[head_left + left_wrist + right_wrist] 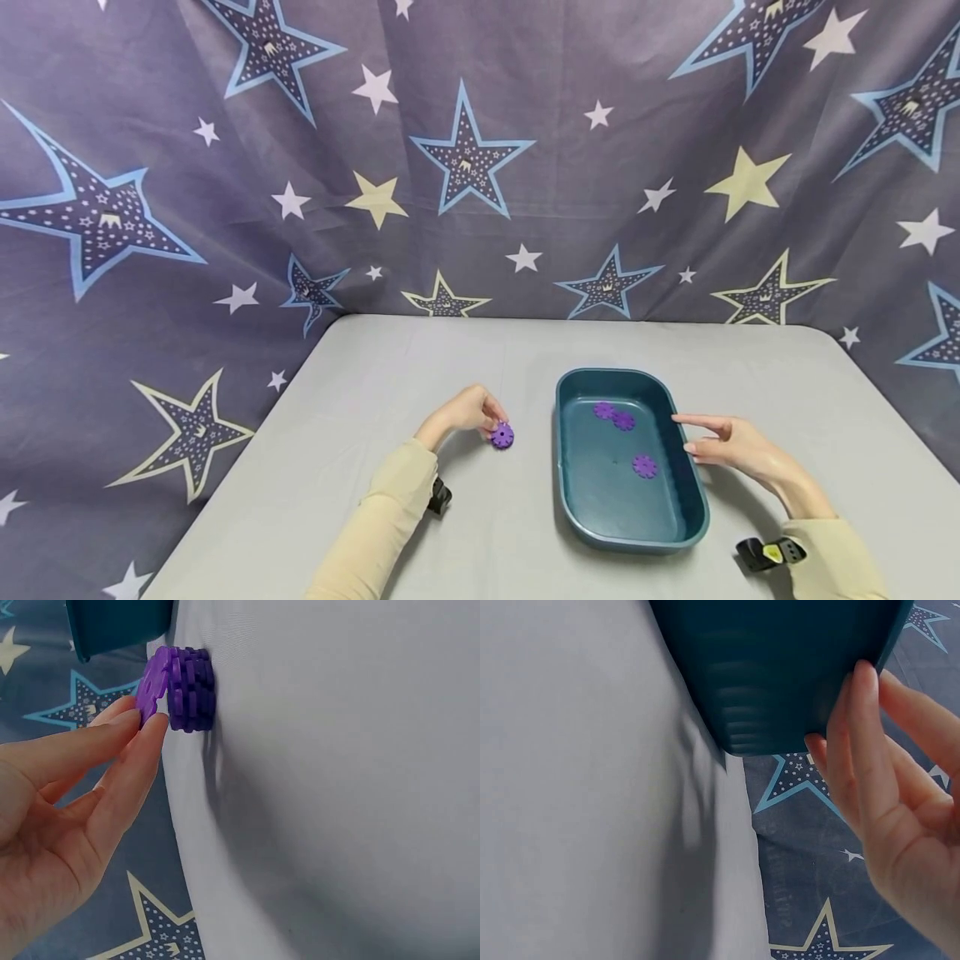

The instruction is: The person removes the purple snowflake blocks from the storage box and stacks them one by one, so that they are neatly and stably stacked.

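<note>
My left hand (467,408) pinches a purple notched disc (154,678) between thumb and fingers. That disc tilts against the top of a short stack of similar purple discs (193,691) on the table, left of the tray. In the head view only the uppermost purple disc (502,435) shows clearly. Around the far side of the dark teal tray (618,512), my right hand (744,452) touches the right wall and rim with extended fingers (865,697). Inside the tray, two purple discs (623,421) lie together near the back, and a single disc (645,466) lies nearer the front.
A pale grey cloth covers the table (405,358). Behind it and at both sides hangs a dark star-patterned curtain (525,225). Black straps with small devices (771,553) sit at both wrists.
</note>
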### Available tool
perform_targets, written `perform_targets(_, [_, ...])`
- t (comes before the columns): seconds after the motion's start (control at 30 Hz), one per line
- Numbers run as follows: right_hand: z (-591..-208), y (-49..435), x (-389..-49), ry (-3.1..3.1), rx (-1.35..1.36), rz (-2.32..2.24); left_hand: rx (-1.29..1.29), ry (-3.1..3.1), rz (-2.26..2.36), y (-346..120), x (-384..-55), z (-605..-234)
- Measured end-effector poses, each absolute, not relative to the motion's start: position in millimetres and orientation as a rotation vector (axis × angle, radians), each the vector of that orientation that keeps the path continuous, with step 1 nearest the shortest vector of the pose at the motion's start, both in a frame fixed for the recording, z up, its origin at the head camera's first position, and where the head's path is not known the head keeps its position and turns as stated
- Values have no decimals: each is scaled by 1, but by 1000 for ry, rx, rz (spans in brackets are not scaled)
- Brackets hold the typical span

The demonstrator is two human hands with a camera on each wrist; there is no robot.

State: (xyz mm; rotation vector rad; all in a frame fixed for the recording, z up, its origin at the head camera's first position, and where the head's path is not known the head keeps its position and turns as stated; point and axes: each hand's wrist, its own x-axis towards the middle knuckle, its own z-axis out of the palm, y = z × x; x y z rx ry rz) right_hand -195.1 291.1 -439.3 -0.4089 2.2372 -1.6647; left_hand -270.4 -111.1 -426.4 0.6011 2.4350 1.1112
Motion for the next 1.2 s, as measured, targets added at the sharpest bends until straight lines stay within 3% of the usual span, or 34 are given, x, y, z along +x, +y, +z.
perform_targets(0.27, [-438, 291, -194, 2247, -410, -1653, 623, 2473, 1083, -111, -277, -435])
perform_targets(0.37, [-438, 291, -194, 2257, -408, -1648, 740, 2451, 1110, -120, -303, -471])
perform_targets(0.5, [-438, 291, -194, 2260, -400, -1645, 744, 2485, 1111, -121, -310, -477])
perform_targets(0.7, [-438, 291, -194, 2278, -399, -1639, 859, 2631, 1041, -107, -275, -422])
perform_targets(1.2, [-439, 291, -195, 2227, -404, -1683, 1119, 2562, 1003, -67, -264, -392])
